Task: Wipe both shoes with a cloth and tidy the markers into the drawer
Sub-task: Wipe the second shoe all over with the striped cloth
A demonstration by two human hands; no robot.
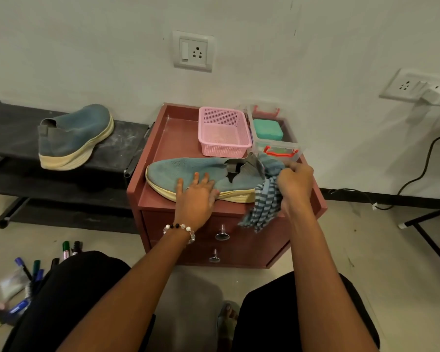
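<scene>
White plaster wall with a switch socket (193, 51) backs a low maroon two-drawer cabinet (173, 138) on a grey floor, with a black shelf rack (8, 128) running off toward nine o'clock. On the cabinet's tray top, a blue knit slip-on shoe with a cream sole (186, 168) lies toe toward nine o'clock, close to the front lip. The left hand (197, 196) rests flat on its side, fingers spread and released, pressing rather than gripping. The right hand (296, 184), at three o'clock of the shoe, is clenched around a blue striped cloth (266, 199) bunched against the heel, its loose end hanging over the cabinet front.

Behind the shoe, toward twelve o'clock, sit a pink mesh basket (224, 133) and a clear plastic box with red clips (277, 141). A hard wipe toward the heel could shove the shoe into them, or a pull toward six o'clock could slide it off the lip, since only an open palm steadies it. The dangling cloth could also snag the upper round drawer knob (222, 235).

The second blue shoe (74, 138) waits on the rack at ten o'clock. Scattered markers (36, 273) lie on the floor at eight o'clock, partly hidden by a knee and somewhat blurred, so their count is unclear; a shifting leg could roll them away. Both drawers appear closed.
</scene>
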